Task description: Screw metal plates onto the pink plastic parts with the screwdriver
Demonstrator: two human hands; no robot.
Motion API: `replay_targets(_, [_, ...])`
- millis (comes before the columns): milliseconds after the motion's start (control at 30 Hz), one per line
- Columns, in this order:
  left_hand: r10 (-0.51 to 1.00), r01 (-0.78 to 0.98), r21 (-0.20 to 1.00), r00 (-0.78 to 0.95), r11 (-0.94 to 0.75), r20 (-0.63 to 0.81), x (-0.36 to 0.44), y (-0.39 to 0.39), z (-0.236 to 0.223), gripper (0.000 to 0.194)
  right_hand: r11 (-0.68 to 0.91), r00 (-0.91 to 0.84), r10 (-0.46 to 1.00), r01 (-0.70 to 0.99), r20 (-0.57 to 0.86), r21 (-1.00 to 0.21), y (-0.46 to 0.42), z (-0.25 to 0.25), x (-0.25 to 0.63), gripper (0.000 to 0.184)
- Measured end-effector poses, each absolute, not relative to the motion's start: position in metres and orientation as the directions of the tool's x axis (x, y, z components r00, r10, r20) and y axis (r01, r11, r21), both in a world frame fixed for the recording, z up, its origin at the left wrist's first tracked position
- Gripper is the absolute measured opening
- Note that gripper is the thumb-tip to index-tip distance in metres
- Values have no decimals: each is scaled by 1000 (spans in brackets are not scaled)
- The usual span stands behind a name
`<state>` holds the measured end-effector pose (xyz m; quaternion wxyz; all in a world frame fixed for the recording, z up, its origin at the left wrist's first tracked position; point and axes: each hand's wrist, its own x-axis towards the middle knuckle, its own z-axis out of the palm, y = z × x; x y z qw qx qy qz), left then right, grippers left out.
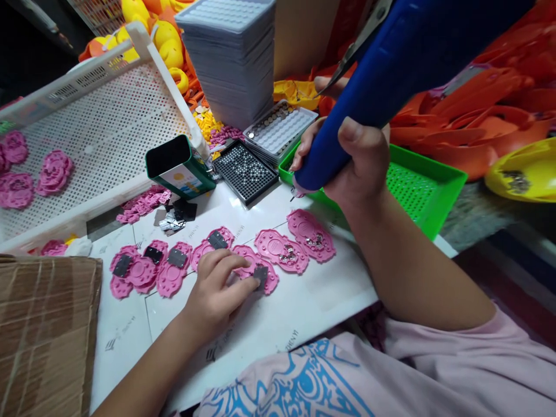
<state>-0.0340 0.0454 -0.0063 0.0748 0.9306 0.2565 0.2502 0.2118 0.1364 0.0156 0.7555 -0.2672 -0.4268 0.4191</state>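
My left hand (221, 284) lies palm down with its fingers spread, a fingertip touching a small black plate (260, 277) on a pink plastic piece (270, 285). My right hand (362, 159) is wrapped round a blue electric screwdriver (347, 121), its tip pointing down above the table. Behind it is a metal tool (358, 49) with a narrow blade-like end, close to a finger. More pink pieces form a row; those to the left carry black plates (177, 258). On two pink pieces at the right end lie small silver bits (315, 240).
A black perforated tray (247, 171) of small screws stands beyond the row, beside a green tin (178, 165). A green basket (428, 185) is to the right and a white crate (108, 104) to the left. Stacked trays (230, 63) rise behind; a cardboard box (47, 336) sits near left.
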Motion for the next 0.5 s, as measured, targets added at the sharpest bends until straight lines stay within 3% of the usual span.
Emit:
replay_targets(233, [539,464,277,763,-841,358,-33,46,-12,16,509,271,860,-408,432,-758,136,17,211,8])
replay_targets(400, [661,580,316,671,-750,337,-23,39,-5,8,476,257,878,-380,404,-793,135,18,212,23])
replay_targets(500, [717,641,320,630,-697,299,-16,35,-7,15,465,256,882,-341,395,-817,134,20,211,29])
